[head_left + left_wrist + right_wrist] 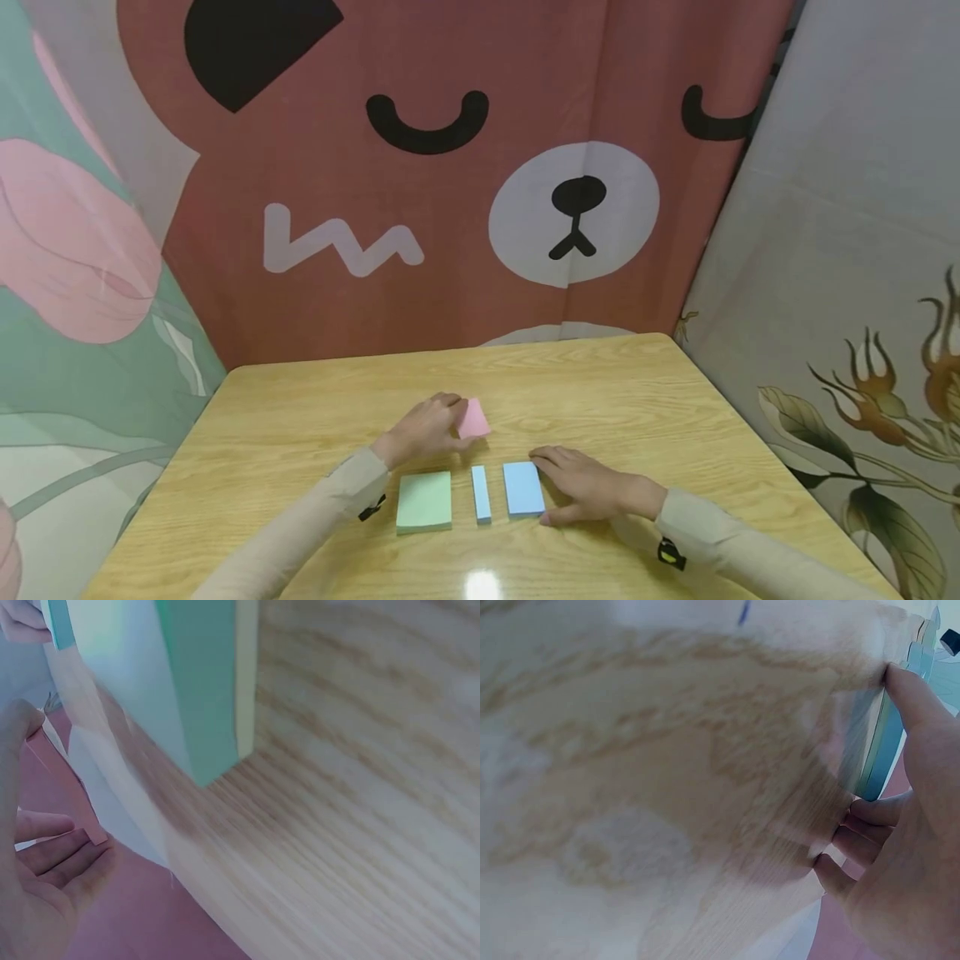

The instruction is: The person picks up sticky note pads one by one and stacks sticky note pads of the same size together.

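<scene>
A small pink sticky note pad (472,419) is tilted up in my left hand (429,427), pinched between thumb and fingertips. The left wrist view shows the pink pad (71,784) edge-on, spanning from the thumb to the fingers. On the table, a blue sticky note pad (523,490) lies flat by my right hand (588,483). That hand's thumb is at the pad's near right corner and its fingers at the far right corner, bracketing it. In the right wrist view, the pad (885,746) sits between thumb and index finger.
A narrow blue pad (482,495) lies left of the blue pad. Farther left is a larger square green sticky note pad (424,502). All lie on a wood-grain table (315,417), with a bear-print curtain (450,183) behind its far edge.
</scene>
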